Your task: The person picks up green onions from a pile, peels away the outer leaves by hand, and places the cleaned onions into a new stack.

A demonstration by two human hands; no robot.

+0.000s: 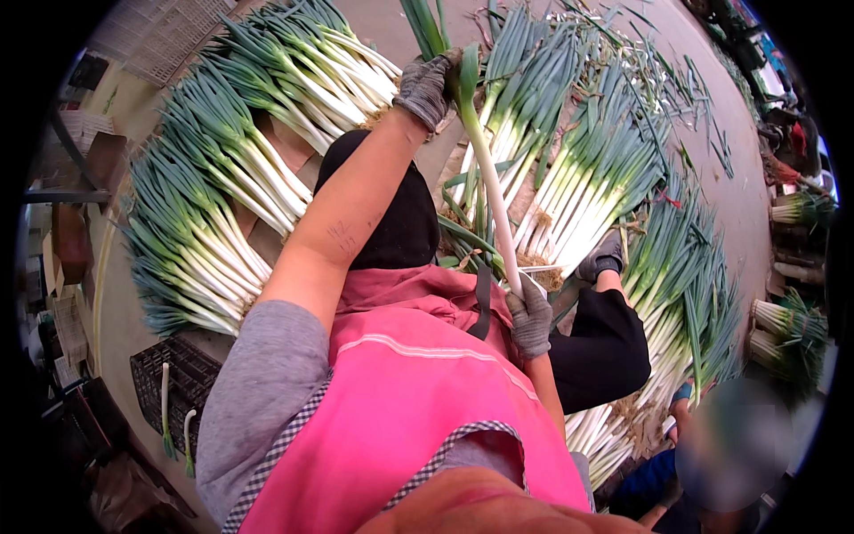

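Note:
A long green onion [492,173] with a thick white stalk stretches between my two hands, slanting over the gap between my knees. My left hand [427,90], in a dirty grey knit glove, grips it up by the green leaves. Lower down, my right hand [532,320], gloved the same way, closes around the white end near my apron. A thin pale strip [538,269] shows by the right hand; whether it is a blade or a bit of peel I cannot tell. Just beyond lie untrimmed green onions [567,193] with soil on their roots.
Cleaned green onions [200,233] lie in fanned bundles on the left. A black plastic crate [177,377] stands at lower left, with two onions by it. Leaf scraps [714,133] litter the floor at upper right. Another person [667,480] sits close at lower right. White crates [157,40] stand at upper left.

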